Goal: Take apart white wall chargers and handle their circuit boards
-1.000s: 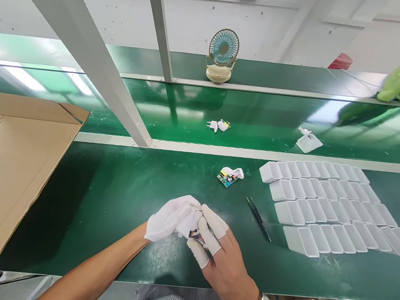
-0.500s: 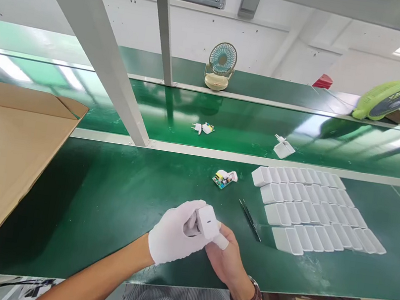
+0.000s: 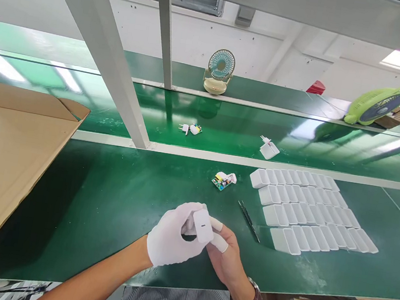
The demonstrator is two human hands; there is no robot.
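Note:
A white charger (image 3: 203, 227) with a small dark port slot in its end face is held above the green bench. My left hand (image 3: 170, 238), in a white glove, is closed around its left side. At the charger's right side are the fingers of my right hand (image 3: 227, 260), closed against it, with white finger cots on two fingertips. Beyond my hands lies a circuit board with a white plug part (image 3: 224, 180). Black tweezers (image 3: 248, 221) rest to the right. Several rows of white plastic casings (image 3: 305, 212) stand further right.
A large cardboard box (image 3: 15, 152) occupies the left side. On the conveyor strip behind lie a plug with a circuit board (image 3: 191, 128) and a white casing with a plug (image 3: 269, 149). A grey post (image 3: 120, 78) rises left of centre. Fans stand on the back shelf.
The charger has turned slightly and shifted a little left in my hands. My right fingers have spread along its edge. The view has shifted a little.

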